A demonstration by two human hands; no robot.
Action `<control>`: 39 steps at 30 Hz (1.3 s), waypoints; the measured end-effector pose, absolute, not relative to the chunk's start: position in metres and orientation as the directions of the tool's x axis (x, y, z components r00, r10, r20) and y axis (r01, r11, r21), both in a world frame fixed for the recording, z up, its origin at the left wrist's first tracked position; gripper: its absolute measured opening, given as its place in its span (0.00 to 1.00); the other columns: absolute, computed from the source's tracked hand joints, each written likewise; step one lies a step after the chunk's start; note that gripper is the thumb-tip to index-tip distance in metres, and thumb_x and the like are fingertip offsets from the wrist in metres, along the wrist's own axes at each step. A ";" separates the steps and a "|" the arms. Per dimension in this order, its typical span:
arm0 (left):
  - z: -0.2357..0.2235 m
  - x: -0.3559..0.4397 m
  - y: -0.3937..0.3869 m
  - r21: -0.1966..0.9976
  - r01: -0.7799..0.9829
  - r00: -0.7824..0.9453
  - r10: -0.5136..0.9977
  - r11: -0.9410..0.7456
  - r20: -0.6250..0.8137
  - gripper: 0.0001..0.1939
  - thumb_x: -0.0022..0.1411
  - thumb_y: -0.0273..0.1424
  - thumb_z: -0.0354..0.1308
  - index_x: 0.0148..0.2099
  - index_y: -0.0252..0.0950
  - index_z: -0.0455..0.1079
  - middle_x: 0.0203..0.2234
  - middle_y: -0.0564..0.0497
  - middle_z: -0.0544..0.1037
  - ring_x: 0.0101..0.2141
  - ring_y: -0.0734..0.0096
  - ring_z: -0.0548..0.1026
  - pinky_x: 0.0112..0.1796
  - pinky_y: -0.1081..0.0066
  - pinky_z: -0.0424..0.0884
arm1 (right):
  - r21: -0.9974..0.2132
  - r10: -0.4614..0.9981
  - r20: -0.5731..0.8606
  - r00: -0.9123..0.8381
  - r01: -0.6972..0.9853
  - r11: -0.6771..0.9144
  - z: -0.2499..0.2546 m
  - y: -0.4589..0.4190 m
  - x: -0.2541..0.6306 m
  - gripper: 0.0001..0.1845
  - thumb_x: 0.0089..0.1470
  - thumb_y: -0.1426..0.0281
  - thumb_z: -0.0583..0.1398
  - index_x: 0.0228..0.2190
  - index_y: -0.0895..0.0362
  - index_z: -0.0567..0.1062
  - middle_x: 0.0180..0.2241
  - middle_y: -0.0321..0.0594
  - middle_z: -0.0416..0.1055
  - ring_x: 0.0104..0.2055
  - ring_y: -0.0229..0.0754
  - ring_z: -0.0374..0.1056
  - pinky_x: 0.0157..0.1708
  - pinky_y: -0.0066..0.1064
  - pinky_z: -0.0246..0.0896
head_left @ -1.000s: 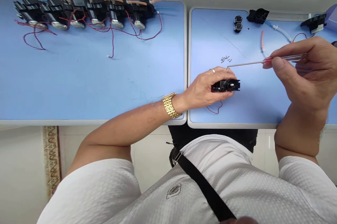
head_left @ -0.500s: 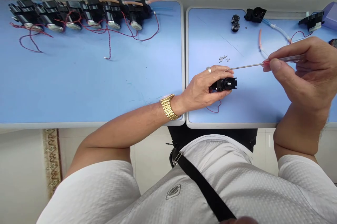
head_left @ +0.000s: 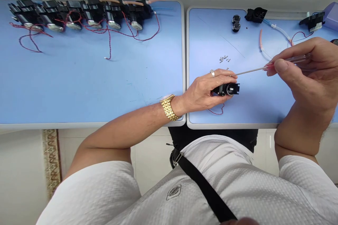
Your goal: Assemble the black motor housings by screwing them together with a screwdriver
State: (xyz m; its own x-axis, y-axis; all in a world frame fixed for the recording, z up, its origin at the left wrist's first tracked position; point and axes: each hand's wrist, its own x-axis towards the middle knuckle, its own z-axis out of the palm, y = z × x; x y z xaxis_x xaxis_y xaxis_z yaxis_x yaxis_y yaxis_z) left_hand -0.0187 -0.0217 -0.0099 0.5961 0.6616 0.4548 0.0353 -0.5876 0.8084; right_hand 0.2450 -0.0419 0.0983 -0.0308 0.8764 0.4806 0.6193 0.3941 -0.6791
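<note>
My left hand (head_left: 208, 89) is closed around a small black pump-like motor unit (head_left: 230, 89), which has a pale shaft and a thin red wire (head_left: 218, 113) trailing below it. A screwdriver (head_left: 250, 71) with a clear and red handle lies in the grip of my right hand (head_left: 308, 66). Its long metal shaft points left, and the tip meets the fingers of my left hand; what exactly the tip touches is hidden. Just above those fingers, several small screws (head_left: 224, 58) lie in a loose pile on the blue table, with one apart from them.
Several black motor units (head_left: 95, 15) with twisted red wires stand along the back of the left table (head_left: 92, 87). On the right table (head_left: 203, 42) are two small black round parts (head_left: 236, 23), a black housing (head_left: 256, 15) with tubing and another black assembly (head_left: 313, 22). A purple bin (head_left: 332, 15) stands far right.
The motor unit and my left hand have shifted slightly down and right. The screwdriver has moved with them, its tip lower. A single screw now shows above my left fingers.
</note>
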 end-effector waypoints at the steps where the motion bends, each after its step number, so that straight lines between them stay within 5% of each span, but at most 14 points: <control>1: -0.010 -0.019 -0.022 0.806 0.027 0.599 0.655 -0.592 0.461 0.20 0.77 0.40 0.69 0.66 0.44 0.79 0.63 0.40 0.84 0.64 0.54 0.83 0.66 0.50 0.79 | -0.691 0.879 0.477 -0.024 0.608 0.391 0.098 -0.042 0.245 0.04 0.60 0.63 0.73 0.36 0.37 0.87 0.28 0.32 0.84 0.30 0.56 0.80 0.29 0.54 0.78; 31: -0.010 -0.020 -0.022 0.770 -0.014 0.597 0.612 -0.638 0.518 0.21 0.77 0.38 0.69 0.68 0.44 0.78 0.62 0.40 0.85 0.64 0.56 0.83 0.65 0.52 0.81 | -0.721 0.844 0.534 -0.046 0.497 0.483 0.092 -0.038 0.247 0.08 0.59 0.64 0.76 0.41 0.38 0.89 0.29 0.34 0.84 0.30 0.58 0.83 0.21 0.51 0.70; 39: -0.007 -0.020 -0.021 0.843 0.070 0.612 0.691 -0.533 0.385 0.18 0.74 0.41 0.70 0.62 0.44 0.82 0.68 0.37 0.79 0.67 0.48 0.80 0.60 0.49 0.83 | -0.709 0.810 0.586 0.020 0.498 0.500 0.088 -0.038 0.241 0.08 0.59 0.63 0.75 0.40 0.36 0.91 0.29 0.35 0.84 0.29 0.59 0.80 0.21 0.53 0.68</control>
State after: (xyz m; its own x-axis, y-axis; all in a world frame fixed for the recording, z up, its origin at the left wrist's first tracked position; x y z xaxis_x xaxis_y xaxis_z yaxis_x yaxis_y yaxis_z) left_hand -0.0200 -0.0208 -0.0073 0.6117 0.6908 0.3855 0.0699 -0.5326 0.8435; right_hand 0.2410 -0.0378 0.0883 0.0205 0.8101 0.5859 0.4981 0.4998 -0.7086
